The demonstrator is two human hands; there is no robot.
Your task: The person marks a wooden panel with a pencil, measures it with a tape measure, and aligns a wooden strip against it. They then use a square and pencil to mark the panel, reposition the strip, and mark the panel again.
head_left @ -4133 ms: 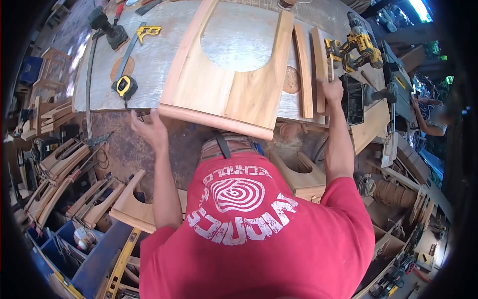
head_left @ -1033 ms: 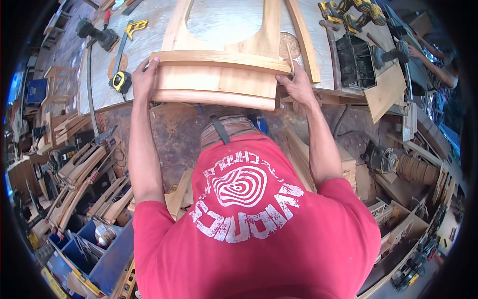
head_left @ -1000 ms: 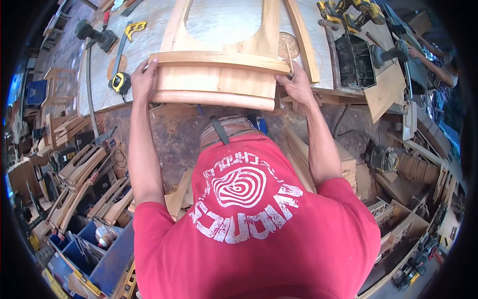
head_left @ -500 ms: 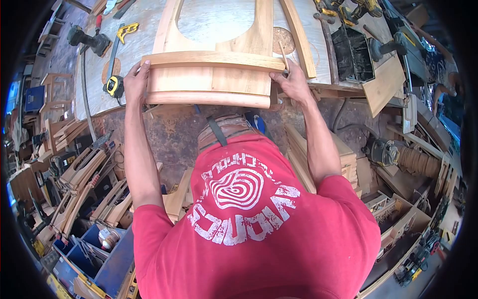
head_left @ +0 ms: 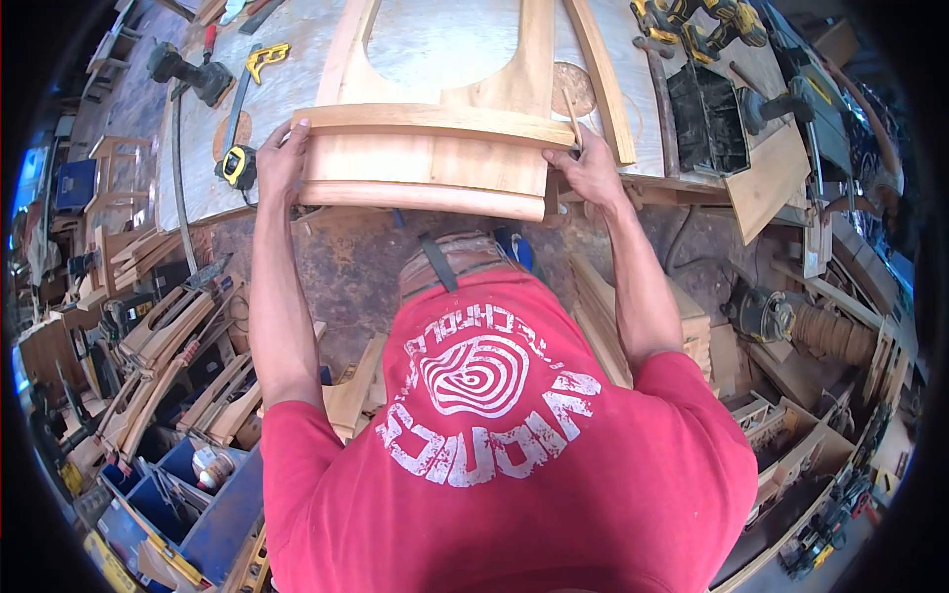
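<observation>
A slightly curved wooden rail (head_left: 435, 123) lies across the near part of a wooden frame (head_left: 395, 163) on the workbench (head_left: 633, 59). At the rail's left end, my left hand (head_left: 282, 163) grips it, with the thumb on top. My right hand (head_left: 588, 168) is closed at the right end, pinching the rail and also holding a pencil (head_left: 570, 111) that points away from me. The frame has a large rounded opening beyond the rail. Right of it rests a long loose wooden strip (head_left: 601, 84).
A tape measure (head_left: 237, 167), a yellow-handled square (head_left: 265, 61) and a drill (head_left: 190, 73) lie on the left. On the right are a black bin (head_left: 707, 119), power tools (head_left: 722, 25) and a board (head_left: 769, 188). Another person's arm (head_left: 875, 128) shows far right.
The view has shifted slightly, so the bench and its objects appear a little further right. Both hands keep their hold on the rail, and the pencil stays in my right hand.
</observation>
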